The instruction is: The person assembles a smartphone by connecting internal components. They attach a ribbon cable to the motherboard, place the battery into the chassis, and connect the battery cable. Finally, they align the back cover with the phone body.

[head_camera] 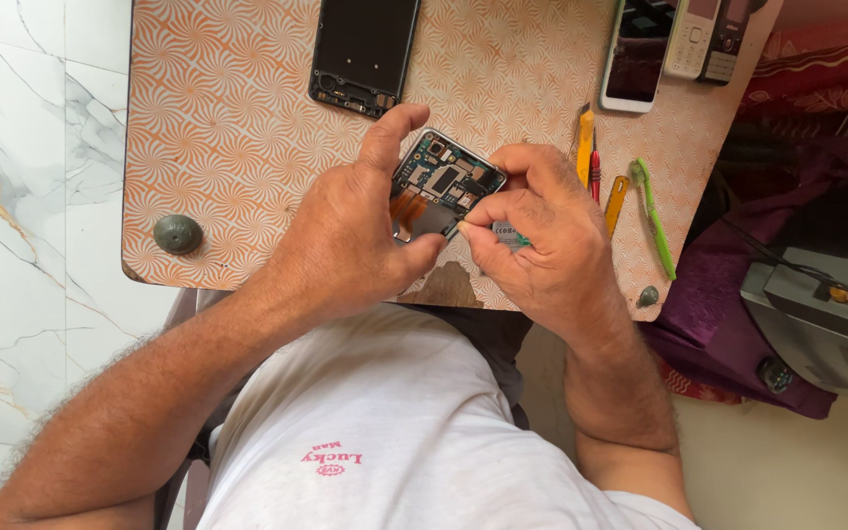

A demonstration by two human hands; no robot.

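Bright, even daylight; soft shadows under hands (pixel 444 236); sharp focus; right edge dimmer, perhaps slightly soft.

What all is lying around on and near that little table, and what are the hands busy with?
Opened phone: one, circuit board bare, dark with orange flex strips, held over the table's near edge.
Phone frame: one, black, far side of the table.
Smartphone: one, white-edged with a dark screen, far right.
Keypad phones: two, light and dark, beside the smartphone.
Hand tools: about four, yellow, red, orange and green, right of the hands.
Round knob: one, grey-green, near left of the table.
Table: one, orange and white swirl pattern.
Cloth: purple, right of the table.
Floor: white marble.
Left hand: grips the opened phone.
Right hand: pinches a small part at the phone's edge.
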